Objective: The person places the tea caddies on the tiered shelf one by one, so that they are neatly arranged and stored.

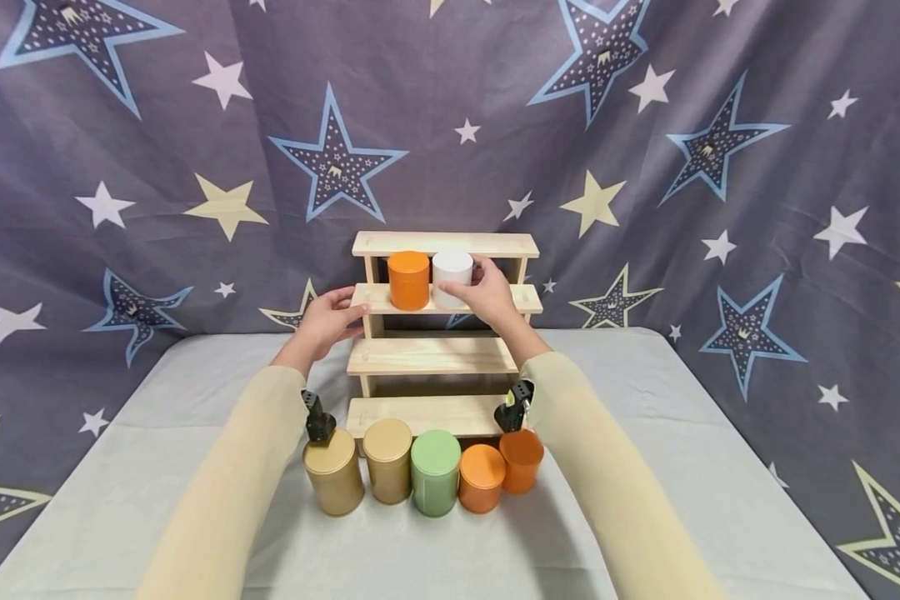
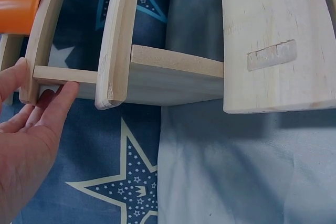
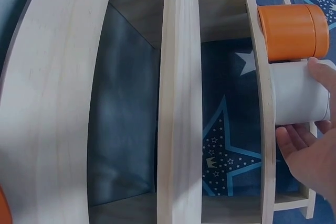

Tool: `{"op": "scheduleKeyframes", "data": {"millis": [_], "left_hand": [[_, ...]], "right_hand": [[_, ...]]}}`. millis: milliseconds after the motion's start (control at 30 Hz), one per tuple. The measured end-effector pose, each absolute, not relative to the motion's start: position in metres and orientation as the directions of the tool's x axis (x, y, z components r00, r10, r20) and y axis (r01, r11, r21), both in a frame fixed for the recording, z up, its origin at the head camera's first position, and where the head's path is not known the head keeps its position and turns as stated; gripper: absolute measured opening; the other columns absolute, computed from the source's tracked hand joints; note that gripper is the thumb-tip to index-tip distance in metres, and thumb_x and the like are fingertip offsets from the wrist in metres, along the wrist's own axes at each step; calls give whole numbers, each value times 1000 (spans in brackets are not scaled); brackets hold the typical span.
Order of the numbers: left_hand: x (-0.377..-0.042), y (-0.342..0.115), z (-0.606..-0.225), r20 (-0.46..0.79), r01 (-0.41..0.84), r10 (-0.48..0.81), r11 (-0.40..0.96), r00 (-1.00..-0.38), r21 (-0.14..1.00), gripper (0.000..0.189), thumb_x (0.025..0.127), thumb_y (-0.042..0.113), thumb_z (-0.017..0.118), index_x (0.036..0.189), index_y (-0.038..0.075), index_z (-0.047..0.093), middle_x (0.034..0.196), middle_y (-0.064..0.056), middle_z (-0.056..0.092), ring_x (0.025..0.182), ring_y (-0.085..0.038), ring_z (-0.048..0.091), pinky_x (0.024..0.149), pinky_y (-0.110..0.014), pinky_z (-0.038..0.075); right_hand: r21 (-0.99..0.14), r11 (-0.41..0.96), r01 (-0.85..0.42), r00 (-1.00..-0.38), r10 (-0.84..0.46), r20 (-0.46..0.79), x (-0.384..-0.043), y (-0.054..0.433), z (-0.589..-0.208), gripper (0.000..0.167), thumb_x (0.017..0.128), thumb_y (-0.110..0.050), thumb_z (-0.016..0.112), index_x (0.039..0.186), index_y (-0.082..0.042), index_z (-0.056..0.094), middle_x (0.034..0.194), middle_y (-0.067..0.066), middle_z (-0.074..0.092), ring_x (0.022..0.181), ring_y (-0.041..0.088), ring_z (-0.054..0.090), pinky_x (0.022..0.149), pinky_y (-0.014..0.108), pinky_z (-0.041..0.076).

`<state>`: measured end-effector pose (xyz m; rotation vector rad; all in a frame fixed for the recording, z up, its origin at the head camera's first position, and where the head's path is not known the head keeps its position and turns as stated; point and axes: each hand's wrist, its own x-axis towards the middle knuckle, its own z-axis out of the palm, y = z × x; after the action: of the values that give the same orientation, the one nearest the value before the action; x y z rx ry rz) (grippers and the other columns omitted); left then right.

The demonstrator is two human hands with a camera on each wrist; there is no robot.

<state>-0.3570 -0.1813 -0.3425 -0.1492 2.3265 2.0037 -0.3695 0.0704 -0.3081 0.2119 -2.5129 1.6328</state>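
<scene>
A stepped wooden shelf (image 1: 431, 357) stands at the back of the table. On its second tier from the top sits an orange canister (image 1: 408, 282), with a white canister (image 1: 452, 271) just to its right. My right hand (image 1: 491, 293) grips the white canister from its right side, thumb in front; in the right wrist view the thumb lies by the lid and the fingers are under the lower side. My left hand (image 1: 326, 321) holds the left end of that same tier, its thumb on the board's edge and fingers on the side support (image 2: 65, 74).
In front of the shelf a row of canisters stands on the grey-clothed table (image 1: 420, 558): two gold canisters (image 1: 334, 473), a green canister (image 1: 436, 473) and two orange canisters (image 1: 482, 478). Behind hangs a star-patterned curtain (image 1: 435, 50).
</scene>
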Motion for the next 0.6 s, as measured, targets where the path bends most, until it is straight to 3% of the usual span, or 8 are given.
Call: {"op": "scheduleKeyframes", "data": {"millis": [600], "left_hand": [[-358, -183, -343, -117, -118, -16, 140, -993, 983, 65, 94, 14, 56, 149, 8, 23, 146, -18, 36, 129, -33, 45, 103, -43, 46]], "right_hand": [[-902, 386, -193, -980, -31, 196, -362, 89, -311, 69, 77, -33, 77, 136, -14, 46, 126, 16, 52, 116, 28, 49, 99, 41, 48]]}}
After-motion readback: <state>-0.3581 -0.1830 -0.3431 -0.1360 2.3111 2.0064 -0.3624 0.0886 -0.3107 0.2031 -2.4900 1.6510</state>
